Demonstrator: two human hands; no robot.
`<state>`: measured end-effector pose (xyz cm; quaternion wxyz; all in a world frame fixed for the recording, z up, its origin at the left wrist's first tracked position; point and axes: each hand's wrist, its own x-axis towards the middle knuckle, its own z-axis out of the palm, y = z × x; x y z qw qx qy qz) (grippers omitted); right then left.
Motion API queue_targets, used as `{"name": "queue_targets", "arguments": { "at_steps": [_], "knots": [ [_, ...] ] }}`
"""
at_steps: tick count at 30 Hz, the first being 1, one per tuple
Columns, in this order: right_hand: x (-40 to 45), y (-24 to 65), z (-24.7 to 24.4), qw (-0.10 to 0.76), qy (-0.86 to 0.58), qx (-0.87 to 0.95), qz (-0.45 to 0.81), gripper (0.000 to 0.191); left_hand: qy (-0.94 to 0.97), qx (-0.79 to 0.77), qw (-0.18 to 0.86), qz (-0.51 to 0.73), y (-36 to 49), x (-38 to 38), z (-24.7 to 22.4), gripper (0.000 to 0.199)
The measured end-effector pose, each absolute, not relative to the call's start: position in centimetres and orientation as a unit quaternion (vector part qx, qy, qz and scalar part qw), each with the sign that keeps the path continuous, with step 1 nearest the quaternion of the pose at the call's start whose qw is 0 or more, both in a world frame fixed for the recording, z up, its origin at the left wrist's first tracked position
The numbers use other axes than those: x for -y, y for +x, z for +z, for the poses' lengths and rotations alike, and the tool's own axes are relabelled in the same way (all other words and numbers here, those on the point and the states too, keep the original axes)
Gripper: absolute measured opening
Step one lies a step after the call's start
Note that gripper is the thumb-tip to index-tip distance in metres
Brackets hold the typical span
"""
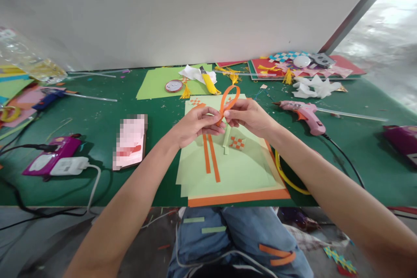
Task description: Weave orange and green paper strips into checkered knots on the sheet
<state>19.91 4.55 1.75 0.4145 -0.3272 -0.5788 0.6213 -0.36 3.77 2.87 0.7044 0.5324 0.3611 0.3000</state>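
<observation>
A pale wall (195, 13) was seen behind a green counter (358, 100), across which craft materials were scattered. An orange loop (223, 103), bent from a paper strip, was held up above the pale green sheets (254, 169) at the middle. Its lower end was gripped between the thumb and fingers of the left hand (198, 128), and it was pinched from the other side by the thumb and fingers of the right hand (250, 117); the two hands were brought close together there. Behind the loop, a yellow tassel (233, 79) was seen.

On the sheets, two orange strips (213, 158) were laid side by side below the left hand, and a checked square (237, 143) was placed to their right. An orange sheet (241, 196) was partly covered by the stack. Farther back, a cutter (208, 80) and a round tin (173, 86) were set near one another, over a brighter green sheet (148, 83).

To the right, a pink glue gun (306, 113) was laid on its side, with crumpled tissue (316, 87) left behind it. To the left, a phone (130, 143) was placed near a purple power strip (65, 150), into which a white charger (70, 166) was plugged. More orange pieces (276, 254) were rested on the person's lap.
</observation>
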Motion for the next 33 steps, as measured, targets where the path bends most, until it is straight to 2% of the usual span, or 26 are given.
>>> {"name": "queue_targets", "arguments": {
  "at_steps": [11, 24, 33],
  "knots": [
    [-4.4, 19.63, 1.79, 0.425, -0.334, 0.61, 0.579, 0.025, 0.519, -0.384, 0.692, 0.323, -0.09, -3.78, 2.88, 0.028],
    [-4.55, 19.63, 1.51, 0.432, -0.33, 0.609, 0.578, 0.023, 0.535, -0.365, 0.697, 0.308, -0.32, -3.92, 2.63, 0.019],
    [-4.45, 19.55, 1.69, 0.439, -0.347, 0.607, 0.565, 0.026, 0.539, -0.372, 0.69, 0.309, -0.3, -3.92, 2.63, 0.021]
  ]
}}
